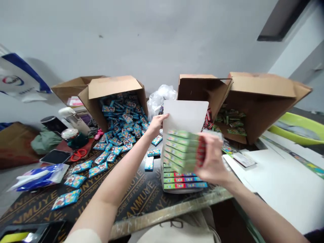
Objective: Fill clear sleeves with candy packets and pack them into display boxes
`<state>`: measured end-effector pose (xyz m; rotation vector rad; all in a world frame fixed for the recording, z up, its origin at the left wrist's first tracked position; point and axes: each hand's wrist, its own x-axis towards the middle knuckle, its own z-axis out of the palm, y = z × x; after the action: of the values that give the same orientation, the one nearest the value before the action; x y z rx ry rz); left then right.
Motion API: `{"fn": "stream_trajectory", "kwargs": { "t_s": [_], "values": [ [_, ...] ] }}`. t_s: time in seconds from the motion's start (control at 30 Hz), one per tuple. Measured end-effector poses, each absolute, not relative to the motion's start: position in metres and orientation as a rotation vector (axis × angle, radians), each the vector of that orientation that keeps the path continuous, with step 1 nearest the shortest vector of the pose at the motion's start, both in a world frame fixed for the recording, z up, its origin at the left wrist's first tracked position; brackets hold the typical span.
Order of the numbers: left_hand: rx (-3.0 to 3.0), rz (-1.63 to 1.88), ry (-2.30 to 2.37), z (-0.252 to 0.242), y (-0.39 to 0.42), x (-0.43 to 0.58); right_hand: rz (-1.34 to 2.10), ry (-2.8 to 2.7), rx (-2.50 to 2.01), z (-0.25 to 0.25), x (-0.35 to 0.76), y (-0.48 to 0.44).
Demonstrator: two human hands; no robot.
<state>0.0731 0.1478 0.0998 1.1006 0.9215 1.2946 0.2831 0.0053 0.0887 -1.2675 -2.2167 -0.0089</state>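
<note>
My left hand (pixel 157 124) pinches the left edge of the raised white lid (pixel 187 113) of a carton. In my right hand (pixel 212 160) is a stack of small green packs (pixel 179 150) with red ends, blurred by motion. The stack is above the carton and hides much of its inside. Rows of green, red and blue packs (pixel 181 185) show in the carton's near part. Left of the carton, two small blue packs (pixel 149 163) (pixel 154 153) lie on the dark table.
A tipped cardboard box (pixel 115 86) spills many blue packs leftward over the table (pixel 141 199). Two more cardboard boxes (pixel 263 84) (pixel 202 86) hold green and red packs. Red scissors (pixel 78 154), a phone (pixel 56 156) and a flask (pixel 73 119) are at left; white sheets (pixel 275 179) at right.
</note>
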Motion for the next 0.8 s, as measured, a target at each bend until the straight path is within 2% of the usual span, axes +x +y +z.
{"fn": "stream_trajectory", "kwargs": {
  "t_s": [0.13, 0.3, 0.5, 0.8],
  "values": [
    [1.141, 1.257, 0.931, 0.093, 0.153, 0.061, -0.145, -2.362, -1.246, 0.06, 0.253, 0.037],
    [1.17, 1.142, 0.954, 0.041, 0.138, 0.057, -0.159, -2.496, -1.365, 0.03, 0.242, 0.052],
    [1.022, 1.147, 1.03, -0.024, 0.104, 0.053, -0.031, -2.65, -1.369, 0.032, 0.228, 0.049],
    [0.784, 1.24, 1.187, -0.038, 0.063, -0.009, 0.159, -2.852, -1.074, 0.044, 0.17, 0.036]
  ]
}}
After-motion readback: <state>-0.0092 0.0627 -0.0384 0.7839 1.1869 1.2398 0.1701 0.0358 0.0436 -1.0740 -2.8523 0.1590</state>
